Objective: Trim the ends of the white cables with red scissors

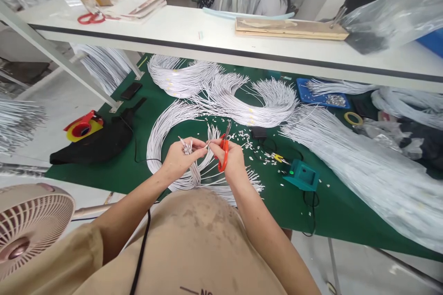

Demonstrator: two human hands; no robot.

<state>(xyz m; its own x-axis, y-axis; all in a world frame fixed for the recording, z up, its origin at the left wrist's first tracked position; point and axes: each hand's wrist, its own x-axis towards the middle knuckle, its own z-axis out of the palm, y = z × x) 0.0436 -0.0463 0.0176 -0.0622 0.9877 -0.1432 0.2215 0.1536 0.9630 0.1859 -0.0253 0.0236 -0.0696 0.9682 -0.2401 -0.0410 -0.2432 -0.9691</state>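
Observation:
My left hand [182,156] is closed around a small bunch of white wires [188,147], their stripped ends sticking up past my fingers. My right hand [230,159] grips red-handled scissors [224,150], blades pointing up and away, and its fingertips meet the left hand's on one wire end. Both hands hover over a looped bundle of white wires [162,133] lying on the green mat [114,173]. Small white cut bits [247,140] are scattered just beyond the scissors.
More white wire bundles [242,97] fan across the mat. A teal device [302,175], yellow-handled cutters [277,157], blue tray [320,97], tape roll [353,118], red tape dispenser [83,126], fan [31,226]. A white shelf [214,37] spans above; a person sits beyond it.

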